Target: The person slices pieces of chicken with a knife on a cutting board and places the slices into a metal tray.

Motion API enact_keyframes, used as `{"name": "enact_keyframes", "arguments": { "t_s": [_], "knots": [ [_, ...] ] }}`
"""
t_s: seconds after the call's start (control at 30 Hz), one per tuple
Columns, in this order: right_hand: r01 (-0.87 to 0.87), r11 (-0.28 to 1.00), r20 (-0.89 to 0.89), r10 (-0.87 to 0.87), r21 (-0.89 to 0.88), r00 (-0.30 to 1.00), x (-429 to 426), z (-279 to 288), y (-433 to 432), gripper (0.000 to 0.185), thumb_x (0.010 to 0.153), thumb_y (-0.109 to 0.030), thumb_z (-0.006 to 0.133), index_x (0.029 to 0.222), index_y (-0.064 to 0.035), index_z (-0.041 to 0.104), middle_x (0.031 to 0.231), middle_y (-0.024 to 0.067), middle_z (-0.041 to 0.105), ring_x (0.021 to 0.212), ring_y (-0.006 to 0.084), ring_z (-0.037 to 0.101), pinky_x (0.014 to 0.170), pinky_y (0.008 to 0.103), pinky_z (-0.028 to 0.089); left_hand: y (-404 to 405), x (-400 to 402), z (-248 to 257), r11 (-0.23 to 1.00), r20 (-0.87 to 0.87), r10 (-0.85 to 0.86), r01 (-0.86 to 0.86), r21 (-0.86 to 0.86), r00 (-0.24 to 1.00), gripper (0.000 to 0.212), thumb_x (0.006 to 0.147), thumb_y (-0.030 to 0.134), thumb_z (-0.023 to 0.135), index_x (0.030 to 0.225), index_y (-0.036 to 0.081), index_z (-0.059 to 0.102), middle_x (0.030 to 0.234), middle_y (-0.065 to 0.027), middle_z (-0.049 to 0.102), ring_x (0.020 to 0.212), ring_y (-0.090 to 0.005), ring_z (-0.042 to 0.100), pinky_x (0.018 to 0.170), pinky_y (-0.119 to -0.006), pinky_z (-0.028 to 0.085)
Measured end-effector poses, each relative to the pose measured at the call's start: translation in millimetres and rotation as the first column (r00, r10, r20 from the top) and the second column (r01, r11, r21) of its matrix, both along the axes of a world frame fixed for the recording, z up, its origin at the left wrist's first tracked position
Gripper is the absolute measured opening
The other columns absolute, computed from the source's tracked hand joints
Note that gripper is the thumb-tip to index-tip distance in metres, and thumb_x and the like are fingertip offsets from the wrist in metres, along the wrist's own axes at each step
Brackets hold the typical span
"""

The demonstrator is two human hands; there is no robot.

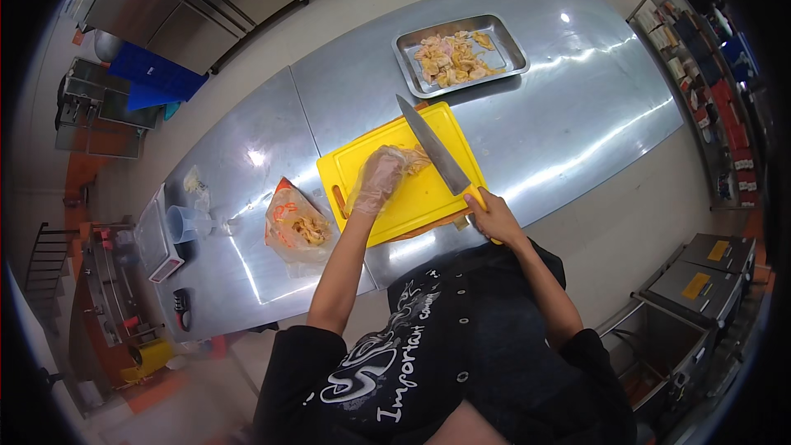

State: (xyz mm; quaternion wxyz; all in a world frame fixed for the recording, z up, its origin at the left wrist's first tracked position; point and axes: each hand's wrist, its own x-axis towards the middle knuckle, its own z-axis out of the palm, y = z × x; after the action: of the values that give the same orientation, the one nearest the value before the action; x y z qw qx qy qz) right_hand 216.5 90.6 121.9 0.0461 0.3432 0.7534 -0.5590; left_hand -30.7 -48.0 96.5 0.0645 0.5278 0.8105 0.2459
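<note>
My left hand (pixel 380 174), in a clear plastic glove, rests on pale raw meat (pixel 418 159), probably chicken, on a yellow plastic cutting board (pixel 395 223). Bare, my right hand (pixel 496 217) grips the yellow handle of a chef's knife (pixel 434 147), whose blade slants over the board beside the meat. Whether the blade touches the meat I cannot tell. Beyond the board, a steel tray (pixel 524 62) holds many meat pieces (pixel 454 60). An open plastic bag (pixel 285 209) with more meat (pixel 311 230) lies left of the board.
Everything stands on a steel table (pixel 575 111). At its left end are a kitchen scale (pixel 156 235), a translucent plastic jug (pixel 183 224), a crumpled clear plastic item (pixel 196 185) and a black and red handheld object (pixel 181 309). A stocked shelf rack (pixel 704 93) stands beyond the right end.
</note>
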Motion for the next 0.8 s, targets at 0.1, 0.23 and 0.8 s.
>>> {"name": "enact_keyframes", "arguments": {
  "t_s": [0.1, 0.23, 0.8],
  "knots": [
    [0.005, 1.0, -0.018, -0.005, 0.002, 1.0, 1.1, 1.8, -0.5, 0.042, 0.099, -0.037, 0.052, 0.092, 0.0043, 0.054, 0.071, 0.026, 0.06, 0.067, 0.0411, 0.061, 0.062, 0.045, 0.045, 4.5, -0.2, -3.8, 0.996, -0.19, -0.075, 0.066, -0.051, 0.979, 0.015, 0.089, 0.014, 0.056, 0.087, 0.005, 0.068, 0.087, -0.0152, 0.067, 0.08, -0.0317, 0.064, 0.071, -0.039, 0.052],
    [0.026, 0.999, -0.118, -0.021, 0.033, 0.993, 2.3, -13.4, -1.6, 0.034, 0.102, -0.033, 0.052, 0.089, -0.0023, 0.052, 0.048, 0.0018, 0.047, 0.037, 0.011, 0.046, 0.037, 0.0285, 0.036, 8.6, -11.9, -6.1, 0.998, -0.14, -0.056, 0.05, -0.046, 0.989, 0.017, 0.086, 0.02, 0.062, 0.087, 0.003, 0.067, 0.084, -0.017, 0.067, 0.072, -0.0323, 0.063, 0.066, -0.041, 0.051],
    [0.031, 0.954, -0.051, -0.048, -0.298, 0.998, -17.9, 23.2, -13.4, 0.039, 0.101, -0.04, 0.05, 0.099, -0.0016, 0.053, 0.05, 0.0034, 0.047, 0.038, 0.0123, 0.047, 0.038, 0.0284, 0.039, -1.7, -10.3, 7.3, 0.77, 0.966, 0.236, -0.627, -0.116, 0.111, 0.011, 0.088, 0.01, 0.06, 0.08, 0.002, 0.062, 0.078, -0.0037, 0.058, 0.065, -0.0139, 0.058, 0.057, -0.03, 0.047]
  ]
}}
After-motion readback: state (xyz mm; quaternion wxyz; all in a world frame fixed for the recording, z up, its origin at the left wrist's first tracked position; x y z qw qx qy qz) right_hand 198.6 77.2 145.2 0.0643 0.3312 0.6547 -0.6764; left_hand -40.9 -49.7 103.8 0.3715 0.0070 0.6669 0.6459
